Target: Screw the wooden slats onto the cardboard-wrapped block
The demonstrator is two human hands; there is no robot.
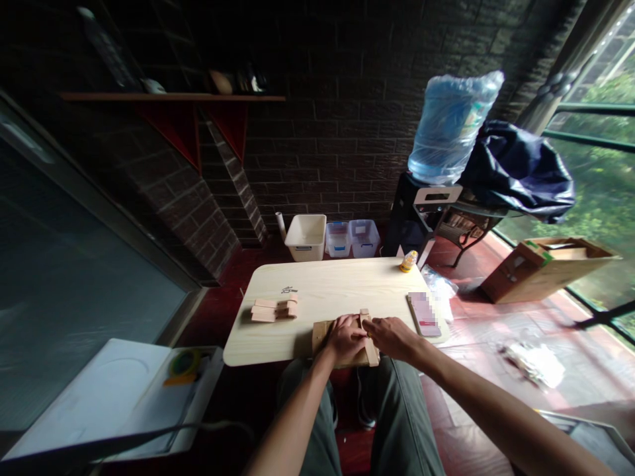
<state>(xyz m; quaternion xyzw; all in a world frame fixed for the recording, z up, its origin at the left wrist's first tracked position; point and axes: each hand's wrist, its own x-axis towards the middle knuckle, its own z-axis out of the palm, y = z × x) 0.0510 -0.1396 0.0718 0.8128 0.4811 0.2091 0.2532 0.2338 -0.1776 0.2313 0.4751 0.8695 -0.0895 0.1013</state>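
A brown wooden block or box lies at the table's front edge, above my knees. Across its right side runs a pale wooden strip, its far end reaching past the block. My left hand rests on top of the wood, fingers stretched toward the strip. With fingers curled, my right hand presses at the strip's middle; whatever is pinched there is hidden. Several pale wooden pieces sit together on the left of the table, and small dark metal parts lie behind them.
On the light table are a small yellow bottle and a flat pinkish object, blurred. Plastic bins stand beyond it. A water dispenser and a cardboard box are right; a white case is left.
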